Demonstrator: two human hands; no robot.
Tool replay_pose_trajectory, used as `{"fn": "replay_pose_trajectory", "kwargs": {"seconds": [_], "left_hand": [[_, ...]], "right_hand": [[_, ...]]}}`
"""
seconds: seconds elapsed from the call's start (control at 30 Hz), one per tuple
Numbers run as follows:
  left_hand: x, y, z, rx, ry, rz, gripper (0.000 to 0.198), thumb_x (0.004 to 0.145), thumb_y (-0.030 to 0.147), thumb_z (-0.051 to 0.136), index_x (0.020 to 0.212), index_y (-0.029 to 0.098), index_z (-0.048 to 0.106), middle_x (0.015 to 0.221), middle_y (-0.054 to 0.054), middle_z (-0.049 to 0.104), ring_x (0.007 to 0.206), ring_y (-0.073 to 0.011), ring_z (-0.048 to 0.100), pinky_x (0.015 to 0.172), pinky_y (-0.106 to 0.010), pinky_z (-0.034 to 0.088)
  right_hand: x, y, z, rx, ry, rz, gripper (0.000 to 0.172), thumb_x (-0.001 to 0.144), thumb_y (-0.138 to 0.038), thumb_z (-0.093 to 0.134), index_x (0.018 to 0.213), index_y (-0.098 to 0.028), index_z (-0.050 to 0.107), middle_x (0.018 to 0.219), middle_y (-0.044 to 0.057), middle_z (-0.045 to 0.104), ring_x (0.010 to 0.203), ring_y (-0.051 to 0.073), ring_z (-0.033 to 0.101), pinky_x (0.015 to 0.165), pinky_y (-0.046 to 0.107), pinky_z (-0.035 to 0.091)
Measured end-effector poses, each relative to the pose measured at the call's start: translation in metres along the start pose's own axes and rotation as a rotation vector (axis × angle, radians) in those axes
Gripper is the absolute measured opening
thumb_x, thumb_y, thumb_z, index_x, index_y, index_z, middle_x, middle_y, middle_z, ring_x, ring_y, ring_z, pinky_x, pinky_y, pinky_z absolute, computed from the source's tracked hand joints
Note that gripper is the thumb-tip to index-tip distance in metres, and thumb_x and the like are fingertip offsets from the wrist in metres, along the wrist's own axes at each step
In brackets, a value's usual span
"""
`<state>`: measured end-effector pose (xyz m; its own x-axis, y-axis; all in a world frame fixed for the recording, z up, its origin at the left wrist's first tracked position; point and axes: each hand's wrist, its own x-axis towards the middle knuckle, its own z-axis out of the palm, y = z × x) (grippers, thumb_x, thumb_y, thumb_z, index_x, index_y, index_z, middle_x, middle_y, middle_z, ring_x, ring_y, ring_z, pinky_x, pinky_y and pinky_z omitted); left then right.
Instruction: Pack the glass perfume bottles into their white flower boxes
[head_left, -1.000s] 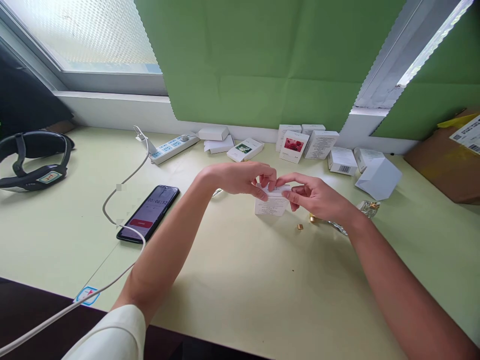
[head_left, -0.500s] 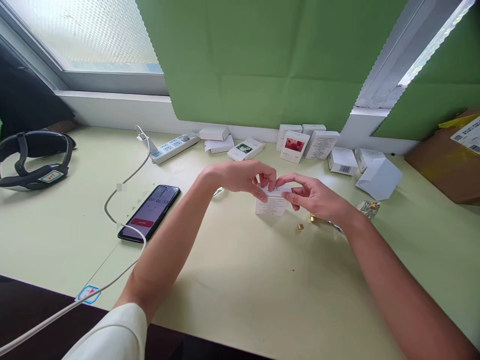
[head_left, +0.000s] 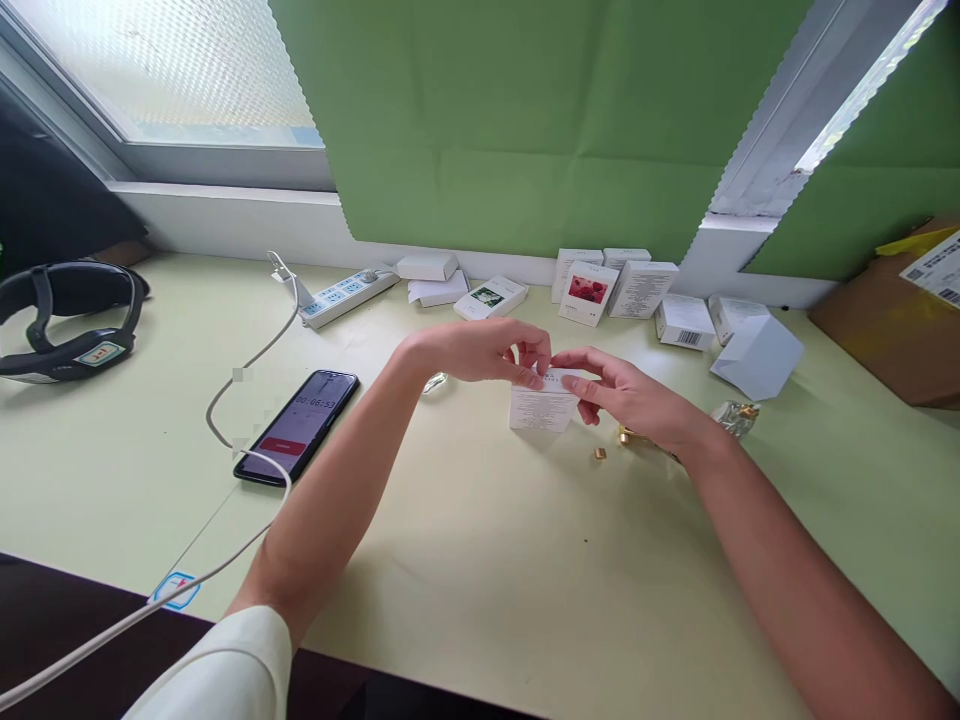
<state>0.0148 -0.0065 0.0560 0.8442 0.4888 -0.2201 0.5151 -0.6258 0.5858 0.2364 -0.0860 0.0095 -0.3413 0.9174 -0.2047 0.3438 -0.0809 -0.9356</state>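
A small white carton (head_left: 540,408) with printed text on its front stands upright on the table between my hands. My left hand (head_left: 495,352) reaches over from the left, its thumb and curled fingers on the carton's top edge. On the other side my right hand (head_left: 630,392) has its thumb on the top right corner, and its fingers go behind the carton. Near my right hand lies a small gold cap (head_left: 600,454). Another gold piece (head_left: 624,435) is partly hidden under that hand. A small shiny item (head_left: 434,383) rests by my left wrist.
White cartons, one with a red flower picture (head_left: 587,290), stand along the wall. A carton with an open flap (head_left: 759,355) and crumpled silvery material (head_left: 736,416) lie to the right. Leftward are a phone (head_left: 298,425), a cable (head_left: 247,365), a power strip (head_left: 349,298) and a black headset (head_left: 71,320).
My left thumb has shifted slightly up and right onto the carton's top. More of the carton's front shows now, and its top looks flatter. Both hands stay at the carton.
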Motion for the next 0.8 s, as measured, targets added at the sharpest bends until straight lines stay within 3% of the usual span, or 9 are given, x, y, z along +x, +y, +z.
{"fn": "replay_pose_trajectory", "kwargs": {"seconds": [0.8], "left_hand": [[0.0025, -0.0030, 0.0018, -0.016, -0.015, -0.001, 0.024, 0.087, 0.042, 0.056, 0.102, 0.024, 0.061, 0.103, -0.002, 0.064, 0.092, -0.0153, 0.058, 0.070, -0.025, 0.038]], "right_hand": [[0.0002, 0.0031, -0.0014, -0.009, -0.026, 0.058, 0.049, 0.088, -0.052, 0.058, 0.131, -0.029, 0.052, 0.072, 0.000, 0.058, 0.067, 0.016, 0.056, 0.056, 0.027, 0.041]]}}
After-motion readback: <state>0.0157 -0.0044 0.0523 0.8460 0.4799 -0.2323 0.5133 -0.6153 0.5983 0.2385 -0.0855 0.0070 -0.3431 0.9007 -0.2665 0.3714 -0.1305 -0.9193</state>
